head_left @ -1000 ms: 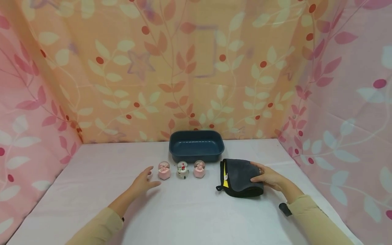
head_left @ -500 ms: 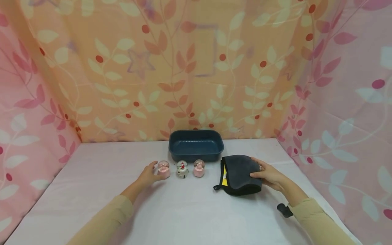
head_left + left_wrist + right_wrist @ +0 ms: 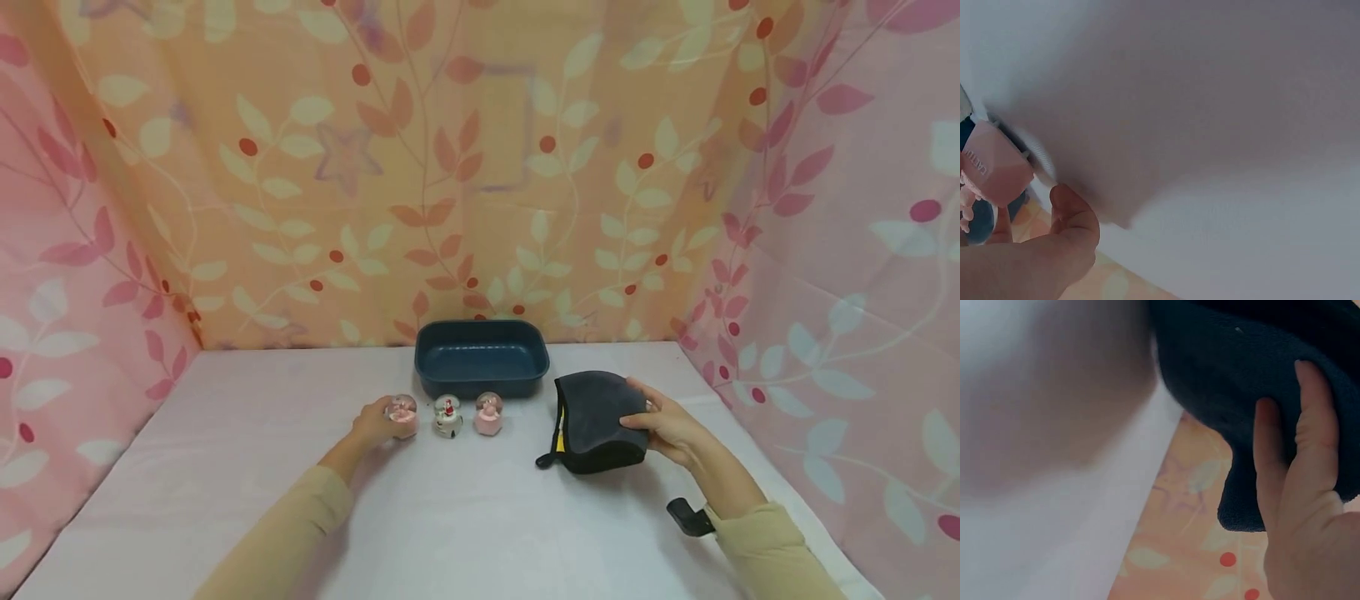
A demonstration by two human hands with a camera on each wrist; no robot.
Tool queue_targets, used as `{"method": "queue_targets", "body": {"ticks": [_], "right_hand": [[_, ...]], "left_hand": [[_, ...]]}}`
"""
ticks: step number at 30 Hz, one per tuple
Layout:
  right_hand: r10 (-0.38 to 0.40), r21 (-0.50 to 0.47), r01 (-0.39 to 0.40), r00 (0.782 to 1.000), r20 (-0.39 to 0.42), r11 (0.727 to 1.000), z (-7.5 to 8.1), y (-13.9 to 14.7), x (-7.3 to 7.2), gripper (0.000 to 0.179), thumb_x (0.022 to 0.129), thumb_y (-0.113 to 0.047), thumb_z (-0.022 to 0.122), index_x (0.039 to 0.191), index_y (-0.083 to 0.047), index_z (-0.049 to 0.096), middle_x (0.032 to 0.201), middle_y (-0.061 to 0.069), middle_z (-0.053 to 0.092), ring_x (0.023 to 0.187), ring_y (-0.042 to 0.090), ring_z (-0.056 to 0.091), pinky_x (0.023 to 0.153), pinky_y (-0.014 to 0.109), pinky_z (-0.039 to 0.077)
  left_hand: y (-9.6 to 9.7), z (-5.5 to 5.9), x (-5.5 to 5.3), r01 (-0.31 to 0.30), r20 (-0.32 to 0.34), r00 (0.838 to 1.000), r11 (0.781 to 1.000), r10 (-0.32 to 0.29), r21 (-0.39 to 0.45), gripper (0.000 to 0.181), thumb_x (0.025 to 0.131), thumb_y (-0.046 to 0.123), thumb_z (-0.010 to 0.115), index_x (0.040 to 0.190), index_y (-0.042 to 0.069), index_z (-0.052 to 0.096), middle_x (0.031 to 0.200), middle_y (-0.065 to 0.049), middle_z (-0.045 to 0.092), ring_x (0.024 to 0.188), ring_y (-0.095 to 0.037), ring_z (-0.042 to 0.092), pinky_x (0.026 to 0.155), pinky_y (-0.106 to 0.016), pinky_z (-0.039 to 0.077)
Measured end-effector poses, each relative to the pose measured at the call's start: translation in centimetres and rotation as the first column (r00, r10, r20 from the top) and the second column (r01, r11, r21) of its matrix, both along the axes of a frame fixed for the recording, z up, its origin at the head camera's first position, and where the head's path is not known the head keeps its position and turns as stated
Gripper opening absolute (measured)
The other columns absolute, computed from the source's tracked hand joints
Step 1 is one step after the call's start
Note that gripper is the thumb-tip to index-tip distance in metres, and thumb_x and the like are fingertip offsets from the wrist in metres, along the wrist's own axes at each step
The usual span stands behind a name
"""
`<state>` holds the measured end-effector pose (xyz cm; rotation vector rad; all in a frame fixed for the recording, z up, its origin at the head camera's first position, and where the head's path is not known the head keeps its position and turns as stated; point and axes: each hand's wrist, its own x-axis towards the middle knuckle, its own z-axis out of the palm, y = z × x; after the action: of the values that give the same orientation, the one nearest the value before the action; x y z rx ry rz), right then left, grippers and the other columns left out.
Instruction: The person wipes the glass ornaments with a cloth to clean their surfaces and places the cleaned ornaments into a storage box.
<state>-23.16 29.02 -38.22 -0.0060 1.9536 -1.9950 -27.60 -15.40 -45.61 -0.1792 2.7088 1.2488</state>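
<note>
In the head view my left hand (image 3: 372, 423) holds a small pink snow globe (image 3: 403, 414), the leftmost of three in a row. The left wrist view shows the globe's pink faceted base (image 3: 999, 165) with raised lettering, close to the thumb and a finger. Beside it stand a white snow globe (image 3: 447, 418) with a red figure and a second pink snow globe (image 3: 488, 415). On the right, my right hand (image 3: 670, 427) grips a folded dark grey cloth (image 3: 603, 415) by its right side, thumb on top. Yellow lining shows at the cloth's left edge, with a black loop hanging there.
Behind the row of globes stands a dark blue rectangular dish (image 3: 482, 387), near the back edge of the white-covered table (image 3: 480, 525). Floral curtains (image 3: 420, 167) enclose the back and both sides. A black strap piece (image 3: 688, 517) sits at my right wrist.
My left hand has moved right and forward from beside the left pink snow globe to round it. The right hand has raised the folded cloth slightly, and its fold bulges more.
</note>
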Motion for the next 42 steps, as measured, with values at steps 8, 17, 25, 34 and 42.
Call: {"method": "queue_targets", "body": {"ticks": [8, 17, 25, 34, 42], "right_hand": [[-0.022, 0.002, 0.022, 0.999, -0.034, 1.0, 1.0, -0.2, 1.1, 0.089, 0.091, 0.006, 0.055, 0.156, -0.013, -0.003, 0.155, 0.031, 0.003, 0.095, 0.008, 0.06, 0.077, 0.029, 0.054], [-0.085, -0.104, 0.076, 0.993, -0.083, 0.992, 2.2, -0.2, 1.9, 0.089, 0.092, 0.007, 0.054, 0.156, -0.013, -0.004, 0.154, 0.03, 0.007, 0.09, 0.008, 0.065, 0.072, 0.028, 0.055], [-0.154, -0.154, 0.135, 0.981, -0.115, 0.979, 3.4, -1.8, 2.3, 0.088, 0.091, 0.01, 0.054, 0.156, -0.014, 0.0, 0.153, 0.027, 0.013, 0.092, 0.007, 0.065, 0.073, 0.025, 0.054], [-0.299, -0.279, 0.264, 0.95, -0.091, 0.923, 4.4, -4.8, 2.8, 0.088, 0.088, 0.016, 0.05, 0.157, -0.017, 0.006, 0.156, 0.015, 0.013, 0.103, 0.002, 0.057, 0.081, 0.023, 0.052], [-0.395, -0.39, 0.329, 0.913, -0.102, 0.86, 5.1, -8.2, 2.8, 0.088, 0.086, 0.022, 0.047, 0.157, -0.017, 0.012, 0.159, 0.009, 0.016, 0.131, 0.019, 0.04, 0.089, 0.023, 0.048]], "left_hand": [[0.0, -0.4, 0.6, -0.023, -0.065, 0.997, 0.978, 0.037, 0.207, 0.057, 0.08, 0.008, 0.074, 0.129, -0.008, 0.05, 0.122, -0.029, 0.054, 0.11, -0.039, 0.05, 0.098, -0.047, 0.038], [-0.3, 0.8, 1.3, -0.095, -0.008, 0.995, 0.943, 0.103, 0.32, 0.063, 0.084, 0.016, 0.072, 0.136, -0.006, 0.043, 0.126, -0.028, 0.05, 0.11, -0.036, 0.048, 0.089, -0.044, 0.045], [0.6, 4.6, 3.9, -0.112, 0.018, 0.993, 0.923, 0.113, 0.367, 0.064, 0.088, 0.017, 0.07, 0.14, -0.005, 0.039, 0.133, -0.028, 0.047, 0.115, -0.036, 0.047, 0.093, -0.048, 0.045], [1.8, 7.3, 5.7, -0.122, 0.006, 0.991, 0.892, 0.132, 0.435, 0.054, 0.09, 0.023, 0.069, 0.132, -0.003, 0.047, 0.123, -0.022, 0.054, 0.108, -0.033, 0.052, 0.09, -0.042, 0.046], [3.5, 8.6, 7.2, -0.052, -0.078, 0.992, 0.87, 0.103, 0.491, 0.061, 0.089, 0.023, 0.071, 0.139, 0.003, 0.044, 0.128, -0.019, 0.051, 0.112, -0.032, 0.052, 0.094, -0.044, 0.045]]}}
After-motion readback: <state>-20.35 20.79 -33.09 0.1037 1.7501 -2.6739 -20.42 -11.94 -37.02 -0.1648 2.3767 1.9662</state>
